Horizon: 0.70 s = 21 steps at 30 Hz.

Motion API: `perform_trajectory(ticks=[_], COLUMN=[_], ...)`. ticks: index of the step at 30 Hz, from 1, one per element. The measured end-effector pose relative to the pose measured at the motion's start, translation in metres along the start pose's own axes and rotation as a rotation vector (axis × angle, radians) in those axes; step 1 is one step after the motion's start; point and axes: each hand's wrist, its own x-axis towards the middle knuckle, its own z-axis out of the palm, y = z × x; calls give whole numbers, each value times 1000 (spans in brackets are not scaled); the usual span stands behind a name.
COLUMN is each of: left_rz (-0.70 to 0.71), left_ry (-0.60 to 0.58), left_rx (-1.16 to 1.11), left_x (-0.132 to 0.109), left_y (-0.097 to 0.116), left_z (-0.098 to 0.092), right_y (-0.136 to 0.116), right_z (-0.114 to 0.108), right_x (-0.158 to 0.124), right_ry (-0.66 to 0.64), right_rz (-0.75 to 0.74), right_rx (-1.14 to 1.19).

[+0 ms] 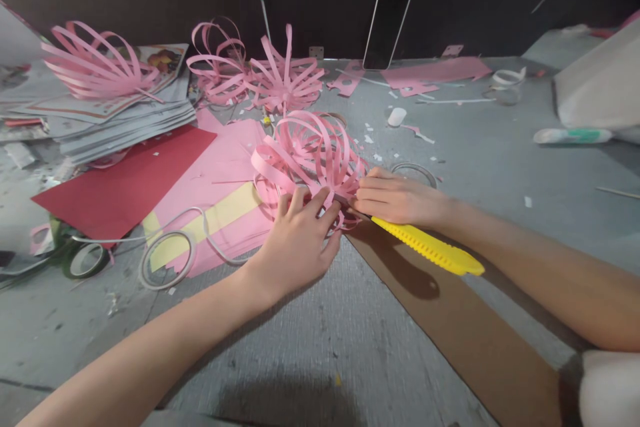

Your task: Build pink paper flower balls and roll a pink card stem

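Observation:
A pink looped paper-strip flower [310,150] lies mid-table. My left hand [299,243] rests on its near edge, fingers spread and pressing down on the strips. My right hand [397,199] sits at the flower's right side, fingers curled around a yellow utility knife [430,248] whose handle points back toward me; the blade end is hidden at the flower's base. A brown cardboard strip [450,320] lies beneath the knife.
Pink sheets [220,167], a red sheet [120,190] and tape rolls [165,260] lie left. More pink flowers [280,77] [95,63] sit behind, one on a paper stack [125,120]. A phone [387,27] leans on the back wall. A glue tube [573,136] is at right.

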Motion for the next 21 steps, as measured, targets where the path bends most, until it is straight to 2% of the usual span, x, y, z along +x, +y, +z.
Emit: perform_trajectory(ticks=[7,13,18,21], left_rz=[-3,1,3,3], left_ry=[-1,-12,-3,2], left_rx=[4,19,31,19], left_x=[1,0,-1,-1], left_y=[1,0,0,-1], left_z=[0,0,1,2], right_y=[-1,-2,-7,-10], right_z=[0,-1,4,10], right_x=[1,1,7,9], right_ry=[-5,50,252,318], right_rz=[7,20,310,479], right_rx=[13,41,391,517])
